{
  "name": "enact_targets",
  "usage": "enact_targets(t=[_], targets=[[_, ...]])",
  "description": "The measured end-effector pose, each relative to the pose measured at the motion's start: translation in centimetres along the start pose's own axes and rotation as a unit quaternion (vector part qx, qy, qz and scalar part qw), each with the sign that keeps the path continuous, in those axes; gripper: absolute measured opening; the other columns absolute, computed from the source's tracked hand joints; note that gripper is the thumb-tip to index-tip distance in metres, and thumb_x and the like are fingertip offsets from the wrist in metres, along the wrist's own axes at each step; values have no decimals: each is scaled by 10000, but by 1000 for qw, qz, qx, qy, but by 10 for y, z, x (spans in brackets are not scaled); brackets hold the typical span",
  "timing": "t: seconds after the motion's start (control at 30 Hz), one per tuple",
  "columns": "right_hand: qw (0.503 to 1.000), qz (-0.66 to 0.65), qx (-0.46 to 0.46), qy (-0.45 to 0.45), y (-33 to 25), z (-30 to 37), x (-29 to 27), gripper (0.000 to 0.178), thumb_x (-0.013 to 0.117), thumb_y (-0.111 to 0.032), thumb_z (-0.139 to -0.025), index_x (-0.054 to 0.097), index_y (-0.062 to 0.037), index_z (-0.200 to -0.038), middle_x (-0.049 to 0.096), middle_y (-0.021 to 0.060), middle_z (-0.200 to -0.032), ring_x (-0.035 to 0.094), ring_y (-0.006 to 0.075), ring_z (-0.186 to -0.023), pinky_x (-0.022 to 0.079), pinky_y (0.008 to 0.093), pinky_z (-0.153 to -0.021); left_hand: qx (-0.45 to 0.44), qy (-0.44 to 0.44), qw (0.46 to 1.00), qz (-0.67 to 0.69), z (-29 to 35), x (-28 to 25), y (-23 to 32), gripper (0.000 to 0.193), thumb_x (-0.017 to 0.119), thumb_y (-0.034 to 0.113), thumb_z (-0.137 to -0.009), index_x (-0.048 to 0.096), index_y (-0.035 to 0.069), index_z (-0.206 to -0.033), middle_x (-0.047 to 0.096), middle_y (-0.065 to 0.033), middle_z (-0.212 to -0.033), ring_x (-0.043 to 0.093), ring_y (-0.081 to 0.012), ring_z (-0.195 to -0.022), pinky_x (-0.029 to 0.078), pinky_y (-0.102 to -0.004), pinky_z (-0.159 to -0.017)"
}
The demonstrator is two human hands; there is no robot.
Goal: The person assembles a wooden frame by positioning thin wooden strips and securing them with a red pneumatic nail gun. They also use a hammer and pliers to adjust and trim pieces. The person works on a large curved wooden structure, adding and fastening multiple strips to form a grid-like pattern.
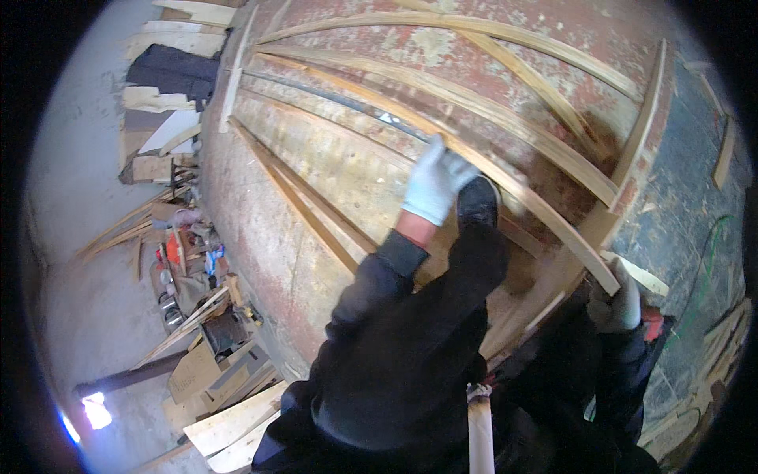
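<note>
A long, narrow wooden strip (521,188) runs from the far left down to the near right, above a worn, reddish, paint-flecked surface (268,189). My left hand (437,183), in a pale glove, is closed at the near edge of the strip around its middle; some fingers are hidden there. Gripping the strip's near right end is my gloved right hand (620,299), its thumb along the wood. My black shoe (478,201) rests just right of the left hand, close under the strip.
Other strips (545,146) lie beyond, and a pair of strips (296,197) lies to the left. A wooden edge board (643,126) borders the right side. Scrap wood, cardboard (197,371) and tools clutter the left floor. A cigarette-like white stick (479,430) shows low in front.
</note>
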State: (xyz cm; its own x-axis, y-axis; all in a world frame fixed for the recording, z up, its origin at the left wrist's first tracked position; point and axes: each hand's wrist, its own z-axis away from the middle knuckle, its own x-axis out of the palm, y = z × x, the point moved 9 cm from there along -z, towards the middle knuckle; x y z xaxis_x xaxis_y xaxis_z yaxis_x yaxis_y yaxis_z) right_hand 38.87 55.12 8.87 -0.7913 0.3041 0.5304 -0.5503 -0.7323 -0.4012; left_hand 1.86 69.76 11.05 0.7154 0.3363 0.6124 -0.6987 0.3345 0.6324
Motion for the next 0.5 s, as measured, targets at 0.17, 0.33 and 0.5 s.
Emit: enact_targets(t=[0.17, 0.33, 0.5], targets=[[997, -49, 24, 49, -4, -8, -8, 380, 543, -441, -1063, 627, -70, -1079, 521, -8, -619, 414, 93, -399, 326, 243, -353, -114, -41, 993, 16, 11, 38, -64, 377, 587, 394, -1048, 584, 95, -1278, 658, -165, -1292, 601, -341, -1257, 516, -546, -1048], [996, -42, -48, 54, -22, -19, -12, 419, 521, -479, -1066, 640, -79, -1100, 467, -21, -598, 345, 92, -345, 286, 256, -309, -160, -101, 980, 54, 23, 77, -91, 356, 586, 383, -1049, 607, 96, -1258, 674, -168, -1281, 638, -322, -1209, 515, -522, -1051], [997, -57, -51, -6, -27, -24, 10, 423, 490, -472, -1081, 648, -85, -1140, 470, -21, -609, 362, 87, -370, 292, 252, -322, -158, -82, 984, 8, 18, 84, -98, 324, 620, 346, -1033, 634, 77, -1214, 697, -150, -1243, 663, -301, -1158, 528, -504, -1033]])
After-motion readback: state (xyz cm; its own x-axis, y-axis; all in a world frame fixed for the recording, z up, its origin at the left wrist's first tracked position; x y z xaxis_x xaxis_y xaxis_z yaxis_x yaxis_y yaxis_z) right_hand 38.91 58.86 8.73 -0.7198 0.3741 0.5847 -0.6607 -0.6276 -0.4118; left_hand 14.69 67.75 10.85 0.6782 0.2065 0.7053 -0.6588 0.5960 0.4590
